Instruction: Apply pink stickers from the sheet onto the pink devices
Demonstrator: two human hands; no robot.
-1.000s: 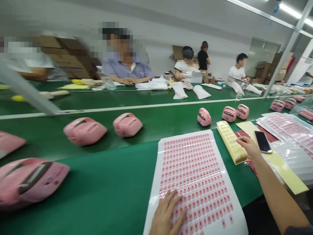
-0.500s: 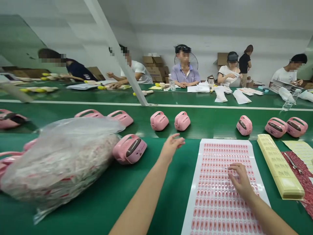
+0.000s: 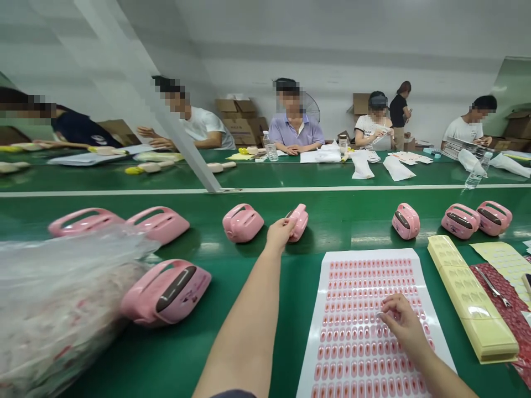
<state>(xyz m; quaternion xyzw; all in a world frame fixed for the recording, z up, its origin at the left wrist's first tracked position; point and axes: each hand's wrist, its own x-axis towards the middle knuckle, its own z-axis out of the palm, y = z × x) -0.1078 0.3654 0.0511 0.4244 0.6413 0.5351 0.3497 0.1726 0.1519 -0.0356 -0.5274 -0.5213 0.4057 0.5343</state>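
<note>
Reaching far across the green worktop (image 3: 352,226), the left hand (image 3: 280,232) had its grip closed on the near end of a pink device (image 3: 300,220), which stood tipped on its edge in the middle of the far row, touching the fingers and apart from its neighbours. The right hand (image 3: 400,323) rested low on the white sticker sheet (image 3: 357,354), fingertips drawn together on one row of small pink labels; whether a label was already pinched free could not be told. By my reading this was the fetching step, with one unit seized while a label was being picked. A next move would call for lifting the device clear and bringing it near, over the sheet's far edge, without dragging it across the labels. Room was fair: another pink device (image 3: 243,222) sat just left of the held one, and a third (image 3: 405,220) lay well apart to the right, so the straight path back along the forearm was open. On the near left a larger pink device (image 3: 166,291) and a bulging plastic bag (image 3: 53,309) crowded the worktop. To the right, a pale yellow stack (image 3: 468,293) ran just beside the sheet, with tweezers (image 3: 493,287) lying beyond it.
</note>
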